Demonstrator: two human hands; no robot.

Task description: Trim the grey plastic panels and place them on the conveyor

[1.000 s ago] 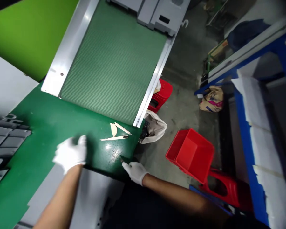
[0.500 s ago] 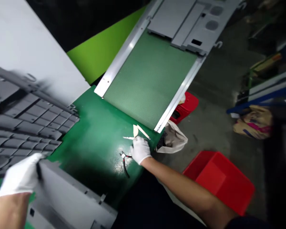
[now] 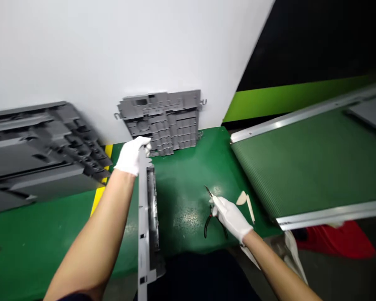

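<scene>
We face a white wall (image 3: 113, 50) behind a green table (image 3: 181, 175). On the right, a ribbed conveyor (image 3: 316, 159) framed by metal rails slants across the table's far right corner. It closes off that side, and a red crate (image 3: 338, 244) sits low beneath its near rail. On the left, a stack of grey mouldings (image 3: 40, 150) fills the table's edge and covers part of a yellow stripe (image 3: 100, 196). Between them a leaning panel (image 3: 164, 121), ribbed and grey, rests against the wall. In front of it stands the grey panel (image 3: 143, 217), on its long edge and running from the near table edge towards the wall. It splits the clear table in two, with its far end just short of the leaning panel. Our left hand (image 3: 132, 155), in a white glove, wraps its fingers over that far top end. Our right hand (image 3: 231, 215), also gloved, is well apart on the other side and closed around the cutters (image 3: 208, 221). Their tip pokes out past the fingers and the black handles trail towards us, but we cannot tell whether they are lifted off the table. Just beyond the knuckles lie pale offcuts (image 3: 242, 198), close to the conveyor's corner.
</scene>
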